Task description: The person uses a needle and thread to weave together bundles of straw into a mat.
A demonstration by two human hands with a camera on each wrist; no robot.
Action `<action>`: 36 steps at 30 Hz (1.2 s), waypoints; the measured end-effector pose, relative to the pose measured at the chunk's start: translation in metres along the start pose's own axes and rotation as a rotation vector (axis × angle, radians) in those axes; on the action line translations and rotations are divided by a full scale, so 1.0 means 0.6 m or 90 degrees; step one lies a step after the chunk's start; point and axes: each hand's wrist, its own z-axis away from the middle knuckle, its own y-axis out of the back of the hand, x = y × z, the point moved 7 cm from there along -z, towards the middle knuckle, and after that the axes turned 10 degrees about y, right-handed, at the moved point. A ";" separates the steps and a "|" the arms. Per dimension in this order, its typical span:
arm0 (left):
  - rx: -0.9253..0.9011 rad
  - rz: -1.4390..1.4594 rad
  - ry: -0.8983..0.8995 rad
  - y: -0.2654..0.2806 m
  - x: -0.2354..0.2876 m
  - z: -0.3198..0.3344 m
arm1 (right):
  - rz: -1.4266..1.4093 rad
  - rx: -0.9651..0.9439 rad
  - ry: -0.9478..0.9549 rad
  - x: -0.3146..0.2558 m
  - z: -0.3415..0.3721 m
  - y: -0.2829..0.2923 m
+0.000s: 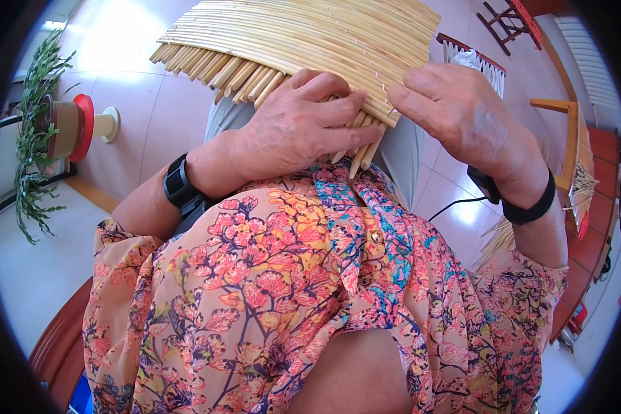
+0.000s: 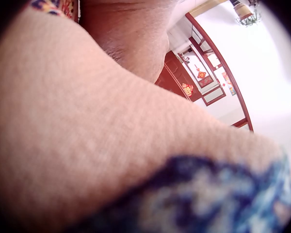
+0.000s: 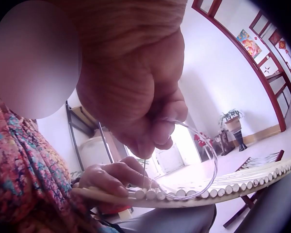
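A mat of pale straw-like stalks, laid side by side and stitched in rows, lies across the person's lap. The left hand grips its near edge, fingers curled over the last stalks, whose ends poke out below. At the mat's right corner, the right hand pinches a thin needle that points down at the stalks. A loop of clear thread runs from these fingers to the row of round stalk ends. Skin and patterned cloth fill most of the left wrist view.
A potted trailing plant and a red-rimmed spool-like stand are at the left. Dark folding stools stand beyond the mat. To the right are a wooden frame and a bundle of loose straw.
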 end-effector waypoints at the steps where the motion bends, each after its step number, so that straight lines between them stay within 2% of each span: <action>1: 0.000 0.000 0.000 0.000 0.000 0.000 | 0.000 0.000 0.000 0.000 -0.001 0.000; 24: -0.002 -0.002 0.014 -0.002 -0.001 0.001 | -0.052 -0.002 0.002 0.009 0.004 -0.016; 28: 0.023 0.026 0.001 0.022 -0.014 -0.013 | -0.023 -0.009 -0.010 0.028 -0.003 0.005; 31: -0.034 0.080 -0.005 0.088 -0.037 -0.050 | -0.023 0.034 -0.036 0.077 -0.035 0.042; 32: -0.026 0.037 -0.022 0.082 -0.021 -0.078 | -0.069 0.096 -0.034 0.087 0.001 0.052; 33: -0.037 0.076 -0.029 0.097 -0.033 -0.105 | -0.120 0.146 -0.022 0.106 0.005 0.071; 34: -0.050 0.116 -0.030 0.109 -0.038 -0.140 | -0.094 0.159 0.004 0.118 0.018 0.092; 36: -0.029 0.086 -0.047 0.143 -0.027 -0.195 | -0.308 0.221 -0.152 0.164 0.050 0.125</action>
